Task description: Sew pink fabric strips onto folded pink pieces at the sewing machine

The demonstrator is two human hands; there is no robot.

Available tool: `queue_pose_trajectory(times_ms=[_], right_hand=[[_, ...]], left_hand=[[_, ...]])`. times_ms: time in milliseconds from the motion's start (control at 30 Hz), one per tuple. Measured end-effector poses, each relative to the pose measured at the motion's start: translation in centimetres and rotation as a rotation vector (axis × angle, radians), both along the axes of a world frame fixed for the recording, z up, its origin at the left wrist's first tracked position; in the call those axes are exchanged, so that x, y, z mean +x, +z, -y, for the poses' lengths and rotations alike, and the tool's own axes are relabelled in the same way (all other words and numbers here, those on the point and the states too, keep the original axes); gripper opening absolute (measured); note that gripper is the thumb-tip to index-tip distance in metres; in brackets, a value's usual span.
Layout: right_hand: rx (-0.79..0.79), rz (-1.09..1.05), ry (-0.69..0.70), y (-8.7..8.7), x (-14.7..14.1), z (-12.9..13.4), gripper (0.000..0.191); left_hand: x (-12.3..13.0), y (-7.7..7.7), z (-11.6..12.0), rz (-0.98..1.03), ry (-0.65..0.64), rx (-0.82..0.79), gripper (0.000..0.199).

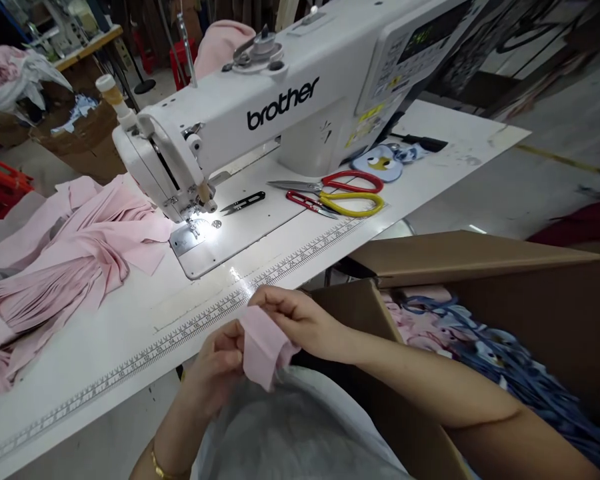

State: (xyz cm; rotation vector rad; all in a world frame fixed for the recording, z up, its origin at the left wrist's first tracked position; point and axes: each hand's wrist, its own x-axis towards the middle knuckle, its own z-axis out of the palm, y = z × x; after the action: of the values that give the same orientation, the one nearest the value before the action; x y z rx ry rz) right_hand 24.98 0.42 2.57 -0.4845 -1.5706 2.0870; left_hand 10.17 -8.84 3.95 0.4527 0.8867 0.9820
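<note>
Both hands are close together at the table's front edge, over grey-white cloth on the lap. My left hand point(220, 363) pinches the left side of a small folded pink fabric piece point(263, 347). Fingers of my right hand point(300, 323) are closed on its upper right edge. Beyond them stands a white sewing machine point(220, 120), its lamp lighting the metal needle plate point(200, 247). To the left lies a heap of pink fabric strips point(75, 253).
Black thread snips point(245, 202), red snips point(310, 203) and red-and-yellow scissors point(350, 193) lie right of the needle. A ruler strip point(195, 325) runs along the table point(105, 340). An open cardboard box point(520, 267) at the right holds blue and pink pieces point(495, 353).
</note>
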Motion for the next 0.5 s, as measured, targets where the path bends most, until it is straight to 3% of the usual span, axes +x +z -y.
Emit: queue_pose_trajectory(times_ms=[67, 200, 367, 500], right_hand=[[-0.088, -0.022, 0.041, -0.2, -0.1, 0.4, 0.018], [-0.059, -0.009, 0.051, -0.9, 1.1, -0.1, 0.025], [0.028, -0.003, 0.391, -2.0, 1.2, -0.8, 0.058], [-0.183, -0.016, 0.457, -1.8, -0.1, -0.2, 0.053]], left_hand=[[0.4, 0.0, -0.1, 0.021, 0.018, -0.091, 0.031], [-0.2, 0.6, 0.5, -0.155, 0.064, -0.184, 0.028], [-0.3, 2.1, 1.1, -0.49, -0.082, -0.117, 0.035], [0.2, 2.6, 1.1, -0.711, -0.112, -0.032, 0.03]])
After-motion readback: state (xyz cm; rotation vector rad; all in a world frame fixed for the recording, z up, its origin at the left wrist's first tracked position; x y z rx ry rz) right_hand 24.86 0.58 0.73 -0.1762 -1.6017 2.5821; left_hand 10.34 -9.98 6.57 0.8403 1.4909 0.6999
